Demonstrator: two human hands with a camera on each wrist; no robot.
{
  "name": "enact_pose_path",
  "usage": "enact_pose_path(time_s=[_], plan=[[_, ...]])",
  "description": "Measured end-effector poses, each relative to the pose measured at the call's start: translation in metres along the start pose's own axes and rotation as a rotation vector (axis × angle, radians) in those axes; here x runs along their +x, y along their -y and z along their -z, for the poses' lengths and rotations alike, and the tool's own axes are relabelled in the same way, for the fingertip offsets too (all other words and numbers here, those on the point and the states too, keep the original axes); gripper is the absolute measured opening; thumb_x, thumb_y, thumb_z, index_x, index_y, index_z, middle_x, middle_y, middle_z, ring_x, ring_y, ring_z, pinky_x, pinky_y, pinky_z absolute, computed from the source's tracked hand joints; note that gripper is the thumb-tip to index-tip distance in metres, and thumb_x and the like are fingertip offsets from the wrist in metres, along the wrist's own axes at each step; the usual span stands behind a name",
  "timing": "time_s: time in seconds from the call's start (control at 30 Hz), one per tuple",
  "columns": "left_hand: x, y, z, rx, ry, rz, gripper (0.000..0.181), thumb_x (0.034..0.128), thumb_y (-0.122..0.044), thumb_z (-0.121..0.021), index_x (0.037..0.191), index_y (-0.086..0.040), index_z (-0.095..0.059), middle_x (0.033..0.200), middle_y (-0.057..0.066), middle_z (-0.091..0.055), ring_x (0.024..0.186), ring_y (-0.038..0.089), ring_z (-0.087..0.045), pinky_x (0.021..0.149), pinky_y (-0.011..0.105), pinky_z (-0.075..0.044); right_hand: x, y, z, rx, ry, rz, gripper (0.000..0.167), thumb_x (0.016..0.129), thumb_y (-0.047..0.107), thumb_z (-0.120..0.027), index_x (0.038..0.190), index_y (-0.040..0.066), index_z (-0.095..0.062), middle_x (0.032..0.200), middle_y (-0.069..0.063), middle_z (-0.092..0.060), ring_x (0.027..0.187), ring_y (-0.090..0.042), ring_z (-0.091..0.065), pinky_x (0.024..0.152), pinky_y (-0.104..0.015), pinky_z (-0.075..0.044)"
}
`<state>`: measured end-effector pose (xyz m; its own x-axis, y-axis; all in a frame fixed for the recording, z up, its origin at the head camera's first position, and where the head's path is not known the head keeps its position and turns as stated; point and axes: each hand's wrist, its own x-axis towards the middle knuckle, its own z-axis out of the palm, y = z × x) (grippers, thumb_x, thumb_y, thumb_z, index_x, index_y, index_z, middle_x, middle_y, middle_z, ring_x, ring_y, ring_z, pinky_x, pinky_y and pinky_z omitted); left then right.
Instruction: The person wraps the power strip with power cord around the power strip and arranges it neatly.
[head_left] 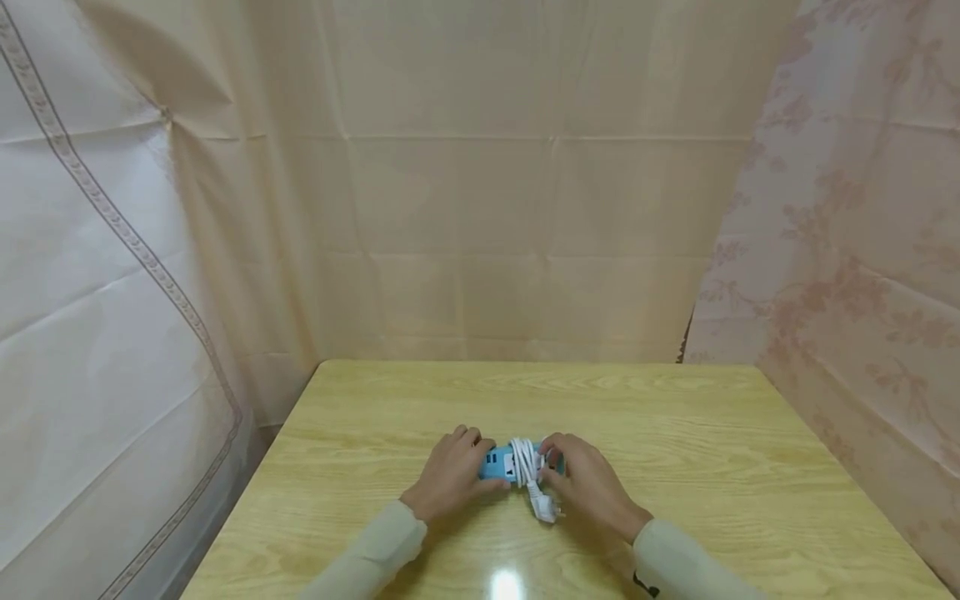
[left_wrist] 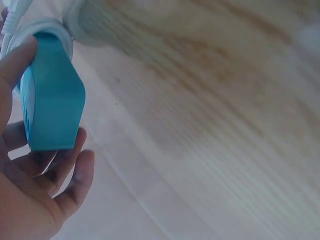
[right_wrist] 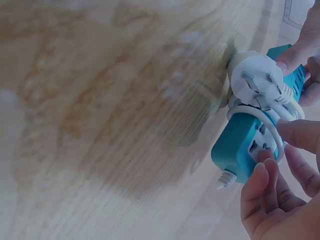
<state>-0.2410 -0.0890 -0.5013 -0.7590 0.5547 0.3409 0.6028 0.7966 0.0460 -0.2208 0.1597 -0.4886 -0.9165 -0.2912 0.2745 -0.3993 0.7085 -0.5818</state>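
A blue power strip [head_left: 491, 473] with a white power cord [head_left: 522, 463] wound round its middle lies across the table between both hands. My left hand [head_left: 452, 473] grips its left end, the thumb along the near side and the fingers on the far side. In the left wrist view, the strip's plain teal end [left_wrist: 57, 100] shows between thumb and fingers. At the right end, my right hand [head_left: 592, 483] pinches a loop of the cord [right_wrist: 274, 132] over the sockets, its fingertips by the socket face. The white plug [right_wrist: 252, 77] hangs off the near side, prongs showing.
A light wood-grain table [head_left: 645, 408] carries the strip and reflects a bright spot near its front edge. Beige curtain cloth [head_left: 510, 208] hangs behind it. White cloth [head_left: 97, 292] borders the left, and floral cloth [head_left: 847, 250] the right.
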Motion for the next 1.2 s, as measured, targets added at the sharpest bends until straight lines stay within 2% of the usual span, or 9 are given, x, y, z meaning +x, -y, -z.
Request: enact_pose_path(time_s=[0.13, 0.33, 0.47, 0.6, 0.77, 0.9, 1.03, 1.13, 1.2], plan=[[0.004, -0.001, -0.001, 0.04, -0.006, 0.013, 0.062, 0.0881, -0.061, -0.073, 0.119, -0.007, -0.072, 0.102, 0.002, -0.064, 0.087, 0.014, -0.05, 0.07, 0.027, -0.045, 0.002, 0.0, 0.0, -0.018, -0.005, -0.003, 0.025, 0.089, 0.011, -0.082, 0.109, 0.018, -0.068, 0.093, 0.005, -0.064, 0.074, -0.008, -0.053, 0.066, -0.027, -0.047], [0.006, 0.0, -0.003, 0.047, 0.035, 0.024, 0.064, 0.0912, -0.06, -0.07, 0.124, -0.004, -0.07, 0.112, 0.005, -0.067, 0.096, 0.017, -0.053, 0.078, 0.032, -0.05, 0.002, -0.004, 0.0, -0.019, -0.005, -0.013, 0.024, 0.087, 0.011, -0.083, 0.106, 0.018, -0.069, 0.095, 0.005, -0.065, 0.08, -0.011, -0.056, 0.069, -0.029, -0.048], [0.005, 0.001, 0.001, 0.025, 0.065, 0.027, 0.073, 0.0938, -0.061, -0.066, 0.137, -0.002, -0.062, 0.126, 0.01, -0.065, 0.111, 0.024, -0.057, 0.091, 0.04, -0.051, 0.001, -0.005, 0.002, -0.023, -0.01, -0.008, 0.024, 0.087, 0.013, -0.083, 0.106, 0.018, -0.069, 0.096, 0.005, -0.065, 0.088, -0.016, -0.058, 0.073, -0.032, -0.048], [0.006, 0.004, 0.007, -0.004, 0.067, 0.04, 0.082, 0.0958, -0.065, -0.059, 0.148, -0.003, -0.051, 0.139, 0.014, -0.058, 0.127, 0.03, -0.053, 0.102, 0.049, -0.047, 0.0, -0.005, 0.008, -0.03, -0.023, 0.013, 0.027, 0.089, 0.016, -0.083, 0.112, 0.018, -0.069, 0.102, 0.002, -0.065, 0.099, -0.023, -0.058, 0.081, -0.038, -0.05], [0.013, 0.018, 0.024, -0.046, 0.037, 0.038, 0.08, 0.0985, -0.066, -0.053, 0.147, -0.003, -0.053, 0.139, 0.016, -0.057, 0.127, 0.034, -0.052, 0.102, 0.052, -0.046, 0.003, -0.006, 0.022, -0.046, -0.029, 0.047, 0.031, 0.095, 0.025, -0.077, 0.122, 0.015, -0.067, 0.115, -0.005, -0.065, 0.106, -0.028, -0.056, 0.085, -0.042, -0.049], [0.02, 0.036, 0.045, -0.061, 0.033, 0.034, 0.075, 0.1002, -0.064, -0.052, 0.144, -0.003, -0.055, 0.138, 0.016, -0.057, 0.125, 0.034, -0.052, 0.103, 0.051, -0.045, 0.012, -0.008, 0.042, -0.09, -0.044, 0.079, 0.043, 0.098, 0.039, -0.072, 0.13, 0.012, -0.063, 0.126, -0.009, -0.063, 0.112, -0.031, -0.055, 0.091, -0.05, -0.047], [0.03, 0.049, 0.069, -0.049, 0.042, -0.01, 0.074, 0.1013, -0.062, -0.052, 0.145, -0.003, -0.054, 0.138, 0.016, -0.056, 0.123, 0.033, -0.052, 0.102, 0.052, -0.045, 0.027, -0.011, 0.07, -0.177, -0.057, 0.114, 0.059, 0.099, 0.054, -0.063, 0.137, 0.008, -0.059, 0.135, -0.015, -0.06, 0.125, -0.037, -0.052, 0.11, -0.062, -0.032], [0.04, 0.053, 0.082, -0.028, 0.036, -0.061, 0.074, 0.1026, -0.062, -0.049, 0.146, -0.003, -0.053, 0.138, 0.017, -0.055, 0.124, 0.034, -0.052, 0.102, 0.054, -0.045, 0.036, -0.013, 0.091, -0.24, -0.054, 0.111, 0.067, 0.099, 0.062, -0.057, 0.14, 0.009, -0.057, 0.141, -0.016, -0.057, 0.128, -0.04, -0.049, 0.112, -0.063, -0.028], [0.045, 0.053, 0.089, -0.017, 0.037, -0.08, 0.074, 0.1032, -0.063, -0.046, 0.148, -0.003, -0.051, 0.14, 0.017, -0.054, 0.126, 0.035, -0.051, 0.103, 0.055, -0.044, 0.04, -0.013, 0.103, -0.27, -0.044, 0.105, 0.069, 0.099, 0.064, -0.055, 0.142, 0.01, -0.055, 0.143, -0.016, -0.055, 0.127, -0.041, -0.046, 0.108, -0.062, -0.032]])
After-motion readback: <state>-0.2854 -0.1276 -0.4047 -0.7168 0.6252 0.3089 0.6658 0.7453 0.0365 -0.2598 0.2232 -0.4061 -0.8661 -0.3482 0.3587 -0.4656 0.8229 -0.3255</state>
